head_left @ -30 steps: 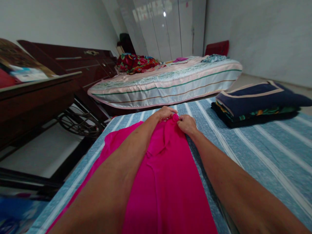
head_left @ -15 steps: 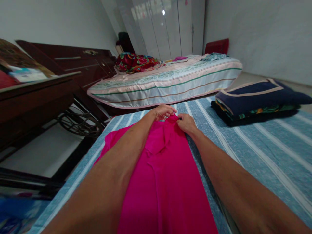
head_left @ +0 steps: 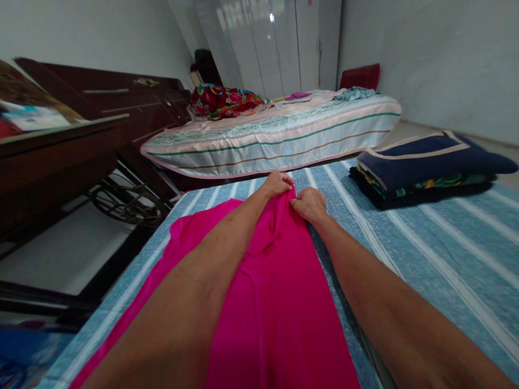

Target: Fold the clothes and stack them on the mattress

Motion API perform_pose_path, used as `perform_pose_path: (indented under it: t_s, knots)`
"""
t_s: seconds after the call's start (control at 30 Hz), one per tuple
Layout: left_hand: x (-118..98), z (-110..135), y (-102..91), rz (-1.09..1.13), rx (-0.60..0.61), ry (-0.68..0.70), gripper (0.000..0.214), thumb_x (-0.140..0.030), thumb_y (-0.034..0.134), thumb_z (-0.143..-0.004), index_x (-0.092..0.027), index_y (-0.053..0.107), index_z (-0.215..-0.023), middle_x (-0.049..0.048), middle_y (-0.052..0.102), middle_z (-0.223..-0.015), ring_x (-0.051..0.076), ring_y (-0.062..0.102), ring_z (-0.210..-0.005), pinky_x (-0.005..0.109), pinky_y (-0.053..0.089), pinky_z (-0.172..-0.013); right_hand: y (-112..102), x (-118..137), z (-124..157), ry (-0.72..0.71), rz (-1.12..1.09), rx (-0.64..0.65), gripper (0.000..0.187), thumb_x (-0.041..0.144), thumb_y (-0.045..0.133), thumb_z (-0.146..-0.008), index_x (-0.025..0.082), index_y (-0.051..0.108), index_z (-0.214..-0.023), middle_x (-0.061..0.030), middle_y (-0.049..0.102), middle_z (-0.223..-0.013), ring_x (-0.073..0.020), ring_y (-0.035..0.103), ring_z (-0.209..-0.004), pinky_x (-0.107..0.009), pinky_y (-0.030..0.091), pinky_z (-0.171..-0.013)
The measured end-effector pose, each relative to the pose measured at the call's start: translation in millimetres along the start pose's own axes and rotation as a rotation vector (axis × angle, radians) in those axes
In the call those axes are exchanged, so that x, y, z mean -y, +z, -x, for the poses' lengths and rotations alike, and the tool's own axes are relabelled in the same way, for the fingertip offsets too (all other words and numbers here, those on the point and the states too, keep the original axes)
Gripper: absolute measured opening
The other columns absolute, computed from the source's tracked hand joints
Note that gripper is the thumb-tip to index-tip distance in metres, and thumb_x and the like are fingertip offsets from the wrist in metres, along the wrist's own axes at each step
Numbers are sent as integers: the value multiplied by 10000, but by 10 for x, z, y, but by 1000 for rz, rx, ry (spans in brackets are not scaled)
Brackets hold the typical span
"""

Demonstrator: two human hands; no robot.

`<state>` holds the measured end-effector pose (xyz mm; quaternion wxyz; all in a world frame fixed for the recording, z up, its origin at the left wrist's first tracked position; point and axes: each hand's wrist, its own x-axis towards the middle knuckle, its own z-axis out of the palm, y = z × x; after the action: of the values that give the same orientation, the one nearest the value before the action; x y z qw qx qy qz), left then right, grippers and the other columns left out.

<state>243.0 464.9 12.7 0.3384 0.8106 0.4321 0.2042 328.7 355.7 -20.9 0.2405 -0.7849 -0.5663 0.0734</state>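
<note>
Pinching the shirt (head_left: 292,281) by its far edge, your left hand (head_left: 278,185) and right hand (head_left: 311,205) grip firmly; tension it evenly.

We are in a bedroom of a home: we see a bed (head_left: 308,112) under a satiny striped bedspread (head_left: 279,145), a dark wooden headboard (head_left: 107,102), a bunched red floral blanket (head_left: 225,102), a pale wardrobe (head_left: 270,51) at the back and a stack of folded clothes (head_left: 430,165).

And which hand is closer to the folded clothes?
Right. The right hand is left of the folded clothes, across a gap, pinching the pink cloth; the left hand pinches it too, farther left.
</note>
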Motion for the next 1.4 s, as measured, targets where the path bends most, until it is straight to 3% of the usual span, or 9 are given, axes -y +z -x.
perform_pose_path:
  t_s: [0.23,0.33,0.53,0.77,0.87,1.0,1.1,1.27,1.4]
  knots:
    - [-8,129,-26,9,-51,-93,371,-201,657,-689,-109,616,-1046,-5,617,-658,112,575,-575,199,427,-517,-58,-38,21,24,9,19,404,484,509,-799,151,718,-892,-154,675,-993,-293,545,-1076,-378,382,-874]
    - [-49,178,-57,-39,-23,-117,353,-228,697,-667,-100,638,-991,-31,557,-547,98,522,-499,188,383,-467,-66,-50,32,21,7,23,396,483,524,-788,153,718,-889,-150,671,-999,-296,532,-1093,-385,375,-884]
    - [-58,139,25,-164,13,-129,357,-40,651,-541,-98,692,-891,-84,433,-393,102,439,-422,200,330,-429,-37,-66,17,22,17,49,278,336,533,-789,145,707,-891,-151,659,-1020,-296,522,-1106,-390,364,-891]
    - [88,60,81,-224,-68,-34,359,-63,611,-557,-117,695,-901,-59,543,-510,106,489,-517,199,383,-504,-25,-55,56,38,31,-18,274,213,479,-787,146,661,-979,-153,626,-1092,-289,514,-1098,-397,353,-897]
    - [129,62,83,-241,-93,17,328,-91,605,-570,-120,698,-883,-33,608,-592,118,529,-583,204,415,-567,-44,4,94,-102,34,-115,327,178,450,-803,161,597,-1094,-132,609,-1131,-272,494,-1111,-389,335,-918]
    - [156,62,100,-259,-124,60,264,-136,608,-606,-114,702,-852,-7,635,-640,133,558,-647,212,433,-633,-25,53,123,-316,32,-49,386,131,396,-827,186,535,-1183,-102,627,-1112,-240,538,-1054,-350,347,-892]
    - [162,69,101,-273,-139,63,275,-135,610,-615,-111,696,-876,1,645,-665,139,571,-670,216,439,-652,18,31,147,-255,52,-7,390,143,376,-841,183,507,-1206,-107,618,-1135,-253,544,-1049,-383,356,-881]
    - [119,149,32,-321,-136,41,287,-180,657,-616,-117,690,-894,1,651,-694,142,579,-682,212,437,-637,33,-3,190,-237,113,10,324,187,324,-876,169,587,-1065,-130,601,-1148,-283,488,-1102,-465,323,-914]
    - [47,322,-55,-392,-80,3,222,-248,711,-582,-151,704,-782,-24,608,-596,136,557,-635,195,403,-563,25,3,184,-214,117,35,354,221,286,-901,153,578,-1089,-157,580,-1171,-292,443,-1141,-473,313,-920]
